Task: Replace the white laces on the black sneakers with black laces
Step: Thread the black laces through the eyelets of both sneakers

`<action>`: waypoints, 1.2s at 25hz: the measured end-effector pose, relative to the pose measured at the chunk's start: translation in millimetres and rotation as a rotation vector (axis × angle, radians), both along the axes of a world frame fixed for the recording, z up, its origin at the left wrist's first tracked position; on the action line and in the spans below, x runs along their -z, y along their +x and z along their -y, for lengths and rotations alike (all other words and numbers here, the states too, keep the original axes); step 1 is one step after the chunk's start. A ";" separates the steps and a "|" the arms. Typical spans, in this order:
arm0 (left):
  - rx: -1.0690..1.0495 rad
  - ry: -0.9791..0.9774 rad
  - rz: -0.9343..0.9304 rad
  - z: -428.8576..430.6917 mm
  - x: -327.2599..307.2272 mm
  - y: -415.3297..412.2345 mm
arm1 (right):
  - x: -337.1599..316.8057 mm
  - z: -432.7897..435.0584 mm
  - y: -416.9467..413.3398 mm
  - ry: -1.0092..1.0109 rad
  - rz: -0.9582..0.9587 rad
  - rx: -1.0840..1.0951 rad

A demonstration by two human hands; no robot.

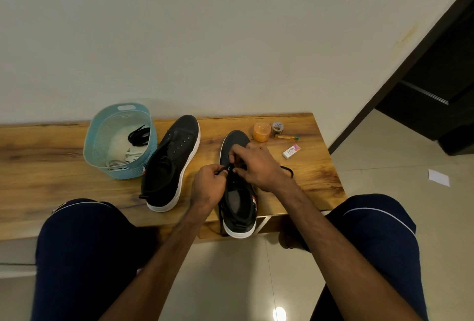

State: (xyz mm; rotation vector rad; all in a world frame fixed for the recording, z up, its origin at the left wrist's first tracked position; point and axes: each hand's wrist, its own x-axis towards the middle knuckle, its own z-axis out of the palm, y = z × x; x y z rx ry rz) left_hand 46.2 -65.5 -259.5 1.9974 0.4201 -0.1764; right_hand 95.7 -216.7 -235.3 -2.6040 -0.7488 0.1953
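On the bench's (307, 187) near edge, at about four o'clock from the blue basket (102, 141), lies the sneaker being laced (239, 207), toe away and heel just past the edge. The left hand (209, 187) pinches the black lace (289, 171) close to its tip. The right hand (259, 166) is curled over the eyelets near the toe, its fingertips apparently pinching the same lace. Slack trails out at three o'clock of the shoe and down its nine o'clock side.

To do this step well, I judge the tip should be kept stiff between thumb and finger and fed squarely through the eyelet, while the right hand steadies the flap. Both ends should then be evened before crossing.

The other sneaker (171, 164), unlaced, waits at nine o'clock. The white laces (128, 157) and a spare black lace (139, 135) sit in the basket.
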 end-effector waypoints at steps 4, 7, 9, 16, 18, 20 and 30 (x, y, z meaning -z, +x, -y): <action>0.014 0.010 0.038 1.0 0.9 -0.4 | 2.2 -3.3 0.6 -0.013 0.027 0.024; -0.012 -0.053 0.055 -0.8 3.9 -0.3 | 6.1 -7.2 -1.5 0.004 0.025 0.076; -0.011 -0.055 0.056 0.3 5.6 2.8 | 9.8 -5.2 -2.7 0.035 0.001 0.102; -0.081 -0.217 0.072 6.6 -1.3 5.2 | 16.6 -3.8 -13.6 0.179 -0.153 0.196; -0.248 -0.504 0.109 2.4 -14.7 6.0 | 17.0 -0.3 -13.5 0.116 -0.154 0.224; -0.410 -0.850 0.205 -13.7 -30.4 13.8 | 18.2 4.1 -13.5 0.115 -0.195 0.242; 0.331 0.549 0.051 -10.4 -6.5 5.8 | 39.3 4.8 -35.8 0.249 -0.115 0.557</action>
